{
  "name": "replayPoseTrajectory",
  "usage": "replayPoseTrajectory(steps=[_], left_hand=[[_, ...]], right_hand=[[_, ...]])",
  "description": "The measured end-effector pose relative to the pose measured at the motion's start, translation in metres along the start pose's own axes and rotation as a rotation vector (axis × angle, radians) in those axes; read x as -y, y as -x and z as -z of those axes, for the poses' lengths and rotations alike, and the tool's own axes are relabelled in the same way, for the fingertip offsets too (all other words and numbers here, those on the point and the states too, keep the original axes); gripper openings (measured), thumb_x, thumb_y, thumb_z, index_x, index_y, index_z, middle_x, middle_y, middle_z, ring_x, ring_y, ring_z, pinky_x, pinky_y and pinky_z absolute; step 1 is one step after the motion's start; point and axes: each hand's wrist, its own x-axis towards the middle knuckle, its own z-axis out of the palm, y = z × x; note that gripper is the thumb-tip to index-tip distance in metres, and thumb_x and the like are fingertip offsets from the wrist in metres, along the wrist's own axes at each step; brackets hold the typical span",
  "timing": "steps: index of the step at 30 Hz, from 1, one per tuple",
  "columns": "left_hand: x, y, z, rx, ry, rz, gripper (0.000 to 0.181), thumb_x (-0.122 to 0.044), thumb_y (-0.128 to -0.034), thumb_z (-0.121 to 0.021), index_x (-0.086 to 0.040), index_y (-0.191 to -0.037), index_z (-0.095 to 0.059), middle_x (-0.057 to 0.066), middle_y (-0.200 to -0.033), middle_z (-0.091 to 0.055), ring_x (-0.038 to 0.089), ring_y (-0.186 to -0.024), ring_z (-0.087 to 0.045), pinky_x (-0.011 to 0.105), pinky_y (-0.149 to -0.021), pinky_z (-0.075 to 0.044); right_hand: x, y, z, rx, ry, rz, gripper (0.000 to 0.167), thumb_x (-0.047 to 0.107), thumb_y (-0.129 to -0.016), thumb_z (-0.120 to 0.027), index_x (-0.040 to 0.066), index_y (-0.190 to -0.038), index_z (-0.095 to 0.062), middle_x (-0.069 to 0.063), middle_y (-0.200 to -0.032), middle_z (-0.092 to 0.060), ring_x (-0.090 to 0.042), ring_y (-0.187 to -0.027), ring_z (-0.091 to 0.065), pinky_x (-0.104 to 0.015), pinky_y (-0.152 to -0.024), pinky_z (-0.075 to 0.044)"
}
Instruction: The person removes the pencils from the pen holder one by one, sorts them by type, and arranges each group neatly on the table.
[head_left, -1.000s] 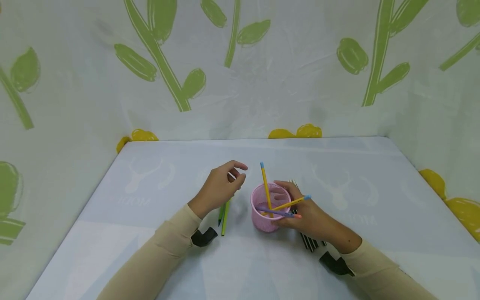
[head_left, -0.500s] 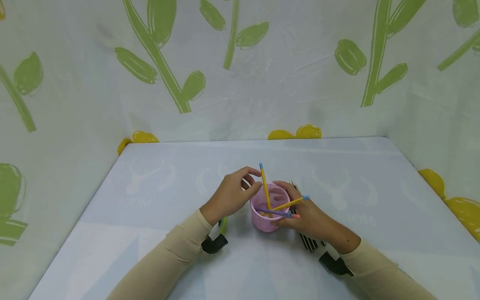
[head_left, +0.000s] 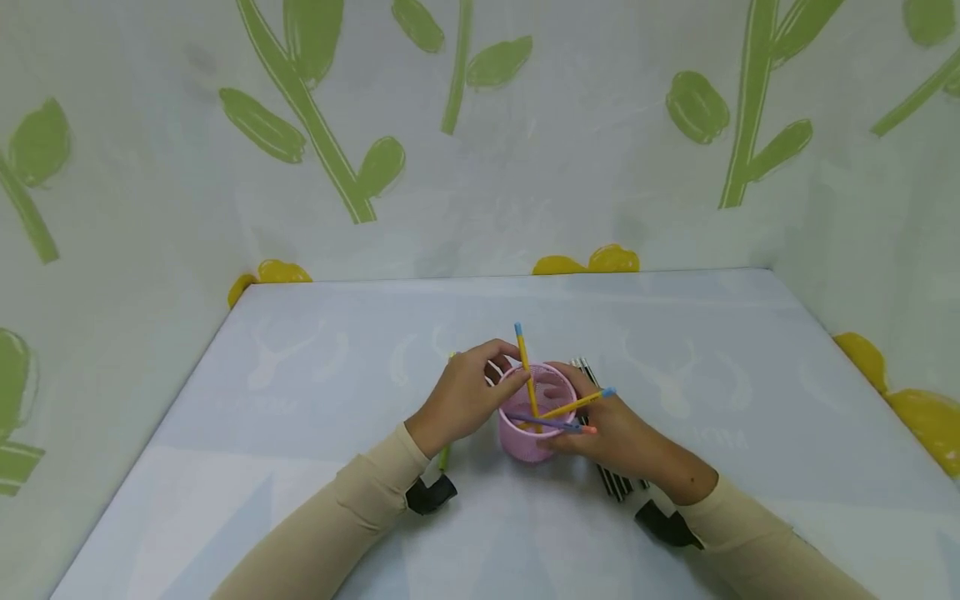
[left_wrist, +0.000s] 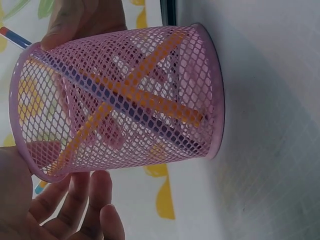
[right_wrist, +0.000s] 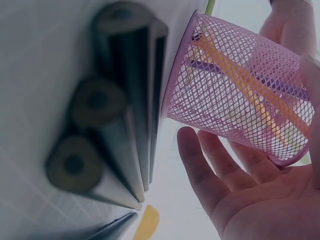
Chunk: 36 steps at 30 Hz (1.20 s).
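Note:
A pink mesh cup (head_left: 525, 450) stands upright, with two yellow pencils (head_left: 527, 379) and a purple pencil (head_left: 542, 422) leaning inside. My right hand (head_left: 611, 425) grips its right side, thumb at the near side and fingers beyond. My left hand (head_left: 472, 387) is at the left rim, thumb and bent fingers closed on it beside the upright yellow pencil. In the left wrist view, the left thumb overlaps the rim of the mesh cup (left_wrist: 125, 100), with the left fingers (left_wrist: 80, 200) against the far wall. The right wrist view shows the right fingers (right_wrist: 220, 165) along the mesh cup (right_wrist: 240, 85).
Several dark pencils (head_left: 615, 483) lie right of the cup, partly under the right hand; their ends (right_wrist: 75, 165) loom close in the right wrist view. A green pencil (head_left: 445, 457) lies under the left wrist. The table (head_left: 360, 308) meets leaf-patterned fabric walls.
My left hand has moved right, from above the green pencils to the cup's left rim, covering more of the green pencils. The right hand keeps its grip on the cup.

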Motion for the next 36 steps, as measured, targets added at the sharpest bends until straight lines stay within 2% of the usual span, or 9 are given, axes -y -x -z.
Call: replayPoseTrajectory(steps=[8, 15, 23, 36], left_hand=[[-0.0039, 0.0013, 0.0009, 0.018, 0.015, 0.046, 0.025, -0.029, -0.0944, -0.071, -0.015, -0.115, -0.067, 0.0, -0.095, -0.066, 0.017, -0.086, -0.064, 0.026, -0.069, -0.054], [-0.0026, -0.0003, -0.001, -0.007, 0.023, 0.03, 0.023, -0.029, -0.0946, -0.07, -0.016, -0.113, -0.067, 0.0, -0.093, -0.066, 0.014, -0.083, -0.064, 0.026, -0.07, -0.055], [-0.0036, 0.0006, -0.0016, -0.012, 0.023, 0.027, 0.022, -0.028, -0.0942, -0.071, -0.015, -0.112, -0.067, -0.001, -0.093, -0.065, 0.014, -0.083, -0.063, 0.025, -0.07, -0.055], [-0.0013, 0.0011, -0.0041, -0.048, 0.026, 0.017, 0.02, -0.024, -0.0935, -0.072, -0.013, -0.109, -0.067, 0.0, -0.093, -0.065, 0.014, -0.085, -0.064, 0.024, -0.073, -0.056]], right_hand=[[0.0026, -0.001, 0.0007, 0.013, 0.005, -0.026, 0.085, 0.031, -0.083, -0.082, 0.021, -0.151, -0.031, -0.01, -0.144, -0.052, -0.031, -0.129, -0.055, -0.056, -0.104, -0.047], [0.0021, -0.0012, 0.0018, -0.009, 0.002, -0.003, 0.085, 0.027, -0.083, -0.083, 0.021, -0.151, -0.032, -0.009, -0.143, -0.054, -0.03, -0.128, -0.057, -0.056, -0.104, -0.048], [0.0006, -0.0017, 0.0014, 0.002, -0.018, -0.01, 0.083, 0.029, -0.084, -0.082, 0.022, -0.151, -0.033, -0.011, -0.145, -0.052, -0.031, -0.129, -0.055, -0.056, -0.104, -0.048], [-0.0002, -0.0007, 0.0003, -0.007, -0.035, 0.024, 0.083, 0.025, -0.083, -0.083, 0.021, -0.15, -0.034, -0.01, -0.142, -0.054, -0.03, -0.127, -0.056, -0.055, -0.103, -0.048]])
